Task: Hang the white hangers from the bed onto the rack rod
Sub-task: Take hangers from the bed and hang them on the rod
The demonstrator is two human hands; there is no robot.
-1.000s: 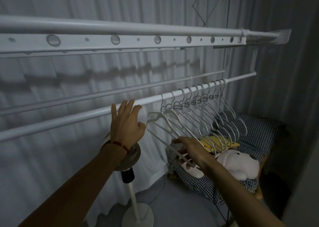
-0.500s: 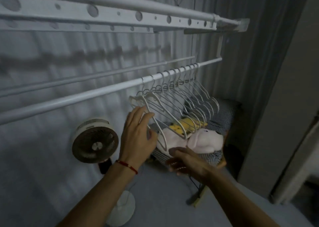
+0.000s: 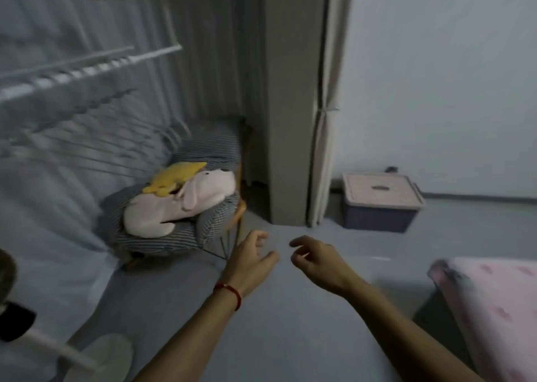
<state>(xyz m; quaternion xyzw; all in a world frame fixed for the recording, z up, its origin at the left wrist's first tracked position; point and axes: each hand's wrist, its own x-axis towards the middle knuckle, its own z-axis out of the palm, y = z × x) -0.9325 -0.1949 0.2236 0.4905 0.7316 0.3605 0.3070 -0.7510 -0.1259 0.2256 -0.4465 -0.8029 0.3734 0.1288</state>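
Both hands hang out in front of the person over the grey floor (image 3: 290, 338), near each other and holding nothing. The left hand (image 3: 250, 255), with a red cord (image 3: 231, 293) round its wrist, has its fingers loosely curled and the thumb out to the side; the right hand (image 3: 315, 261) is just as slack, its fingers drooping in a soft curl. The white hangers (image 3: 96, 137) are up on the rack rod (image 3: 87, 70) at the far left, a blurred row of them against the pale curtain (image 3: 58, 192). Below them a checked cushion (image 3: 209, 149) on a chair carries a pale plush animal (image 3: 174, 207) with a yellow toy (image 3: 174, 176) lying on top of it. A corner of the bed (image 3: 494, 309), in a pink cover, shows at the lower right. Further back a lidded storage box (image 3: 380, 204) stands on the floor against the wall, beside a tied-back drape (image 3: 322, 105).
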